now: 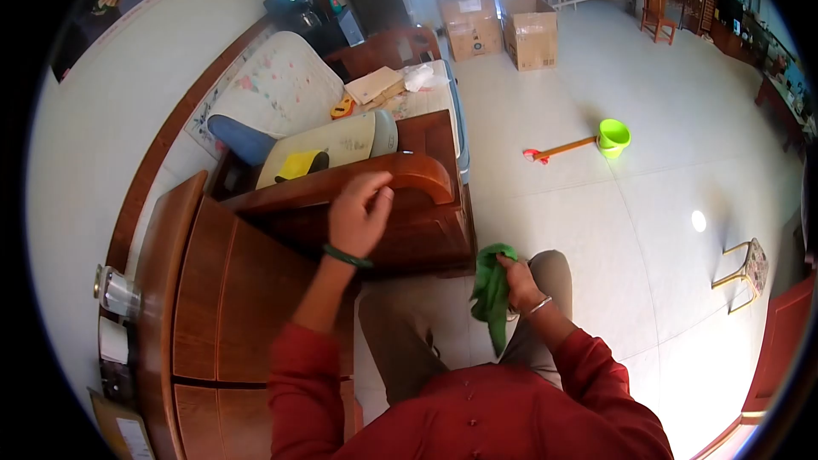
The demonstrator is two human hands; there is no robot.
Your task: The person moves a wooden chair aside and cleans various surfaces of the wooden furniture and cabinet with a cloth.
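Observation:
My left hand (360, 215), with a dark green bangle on its wrist, is over the curved wooden armrest (417, 172) of the sofa. Its fingers bend loosely, the thumb stands apart from the index finger, and I see nothing held; whether it touches the wood I cannot tell. Lower right, in front of my knee, my right hand (521, 283) is closed on a green cloth (490, 294) that hangs down in folds. A silver bracelet circles that wrist.
A wooden cabinet (256, 307) stands close on the left. Cushions (324, 146) and a yellow-and-black item (298, 165) lie on the sofa. On the tiled floor are a green bucket (613, 138), a wooden-handled tool (567, 147), a stool (753, 269) and cardboard boxes (530, 37).

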